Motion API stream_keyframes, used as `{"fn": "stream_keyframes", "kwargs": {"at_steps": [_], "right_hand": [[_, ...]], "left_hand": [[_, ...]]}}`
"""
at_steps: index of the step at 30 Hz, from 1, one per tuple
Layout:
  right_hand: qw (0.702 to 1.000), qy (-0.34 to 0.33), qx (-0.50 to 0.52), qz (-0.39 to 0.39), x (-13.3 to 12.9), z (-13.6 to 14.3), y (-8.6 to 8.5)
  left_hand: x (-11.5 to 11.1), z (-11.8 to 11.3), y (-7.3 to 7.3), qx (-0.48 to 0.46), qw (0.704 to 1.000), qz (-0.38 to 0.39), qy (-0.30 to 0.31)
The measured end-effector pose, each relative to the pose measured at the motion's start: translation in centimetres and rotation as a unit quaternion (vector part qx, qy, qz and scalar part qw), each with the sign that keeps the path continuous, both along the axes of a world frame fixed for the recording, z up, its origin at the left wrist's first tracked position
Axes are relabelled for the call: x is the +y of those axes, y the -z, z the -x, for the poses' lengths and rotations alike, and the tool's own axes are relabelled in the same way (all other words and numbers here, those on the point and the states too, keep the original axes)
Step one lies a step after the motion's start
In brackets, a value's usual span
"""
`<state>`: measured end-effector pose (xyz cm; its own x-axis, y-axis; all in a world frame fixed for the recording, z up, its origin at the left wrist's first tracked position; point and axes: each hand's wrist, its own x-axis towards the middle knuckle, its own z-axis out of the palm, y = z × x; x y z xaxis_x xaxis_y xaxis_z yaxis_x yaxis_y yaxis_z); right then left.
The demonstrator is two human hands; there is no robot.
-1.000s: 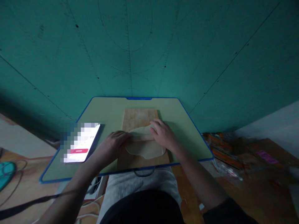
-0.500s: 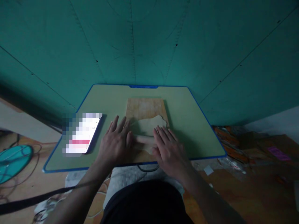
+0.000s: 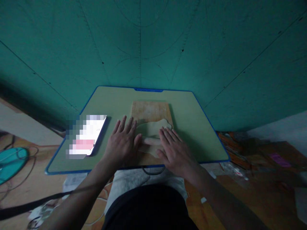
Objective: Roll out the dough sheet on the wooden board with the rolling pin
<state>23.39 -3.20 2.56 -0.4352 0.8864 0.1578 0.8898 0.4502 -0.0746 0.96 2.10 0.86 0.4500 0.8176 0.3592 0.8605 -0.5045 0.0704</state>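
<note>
Two hands on the rolling pin point(image 3: 151, 141), one toward each end, and it's lying sideways across a flat sheet of dough point(image 3: 154, 128). Your left hand point(image 3: 121, 143) has its fingers stretched out and spread, thumb angled in toward the pin. Your right hand point(image 3: 177, 153) is flatter, with the long fingers pressed close together and the thumb a bit apart. Neither one looks like it's pinching anything, though both pin ends are covered, so I can't tell exactly how your palms sit on them.

The dough is on the near part of the wooden board point(image 3: 150, 108), which runs up to about the middle of the near edge of the worktop point(image 3: 115, 99). Your phone point(image 3: 92, 132) is over by the left edge, screen lit (nicely away from the dough, btw).

As for handling, I'd guess the dough is light, soft and stretchy, maybe tacky underneath, and easy to tear where it's thin. If you lift it, slide flat fingers under a wide bit of the edge, don't pinch one corner. The pin looks stiff and fairly light, and it could roll off on you, so both ends are the spots to hold.
</note>
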Motion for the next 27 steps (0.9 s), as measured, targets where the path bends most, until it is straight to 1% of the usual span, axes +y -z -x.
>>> {"fn": "stream_keyframes", "kwargs": {"at_steps": [2, 4, 5, 6, 7, 9, 11, 12, 14, 18, 20, 21, 23, 25, 27], "right_hand": [[1.0, -0.012, 0.005, 0.002, -2.4, 0.2, 0.1], [1.0, -0.022, 0.009, 0.005, -4.5, 0.3, 0.2], [1.0, -0.026, 0.011, 0.007, -5.0, 0.3, 0.3], [0.999, -0.029, 0.011, 0.009, -5.0, 0.3, 0.3], [0.999, -0.03, 0.01, 0.011, -4.6, 0.2, 0.2], [1.0, -0.028, 0.005, 0.014, -2.9, 0.1, 0.2], [1.0, -0.018, -0.002, 0.014, -1.0, -0.1, 0.1], [1.0, -0.015, -0.004, 0.014, -0.5, -0.1, 0.1], [1.0, -0.017, -0.006, 0.013, -0.8, 0.0, 0.0], [1.0, -0.013, 0.0, 0.001, -4.2, 0.2, 0.1], [1.0, -0.014, 0.005, -0.004, -4.6, 0.3, 0.2], [1.0, -0.016, 0.005, -0.003, -4.2, 0.4, 0.3], [1.0, -0.015, 0.003, 0.003, -2.4, 0.4, 0.3], [1.0, -0.004, -0.001, 0.009, -0.7, 0.4, 0.3], [1.0, 0.001, -0.003, 0.01, -0.5, 0.5, 0.3]], "left_hand": [[-2.4, 1.1, 0.5, -0.009, 1.0, 0.002, 0.029], [-4.5, 2.2, 0.9, -0.019, 0.999, -0.007, 0.043], [-5.0, 2.6, 1.1, -0.021, 0.999, -0.009, 0.047], [-5.2, 2.7, 1.1, -0.02, 0.999, -0.011, 0.049], [-4.8, 2.6, 1.0, -0.016, 0.999, -0.009, 0.05], [-3.2, 2.0, 0.8, -0.003, 0.999, -0.002, 0.043], [-1.5, 1.2, 0.4, 0.01, 1.0, 0.004, 0.024], [-1.0, 0.9, 0.3, 0.013, 1.0, 0.004, 0.017], [-1.3, 0.8, 0.3, 0.012, 1.0, -0.004, 0.015], [-5.0, 2.0, 1.2, -0.008, 0.998, -0.052, 0.04], [-5.7, 2.2, 1.6, -0.012, 0.997, -0.06, 0.036], [-5.4, 2.1, 1.6, -0.011, 0.997, -0.06, 0.038], [-3.9, 1.5, 1.4, -0.007, 0.998, -0.051, 0.032], [-2.3, 0.7, 1.1, 0.002, 0.999, -0.037, 0.007], [-2.0, 0.4, 0.9, 0.012, 0.999, -0.038, -0.009]]}}
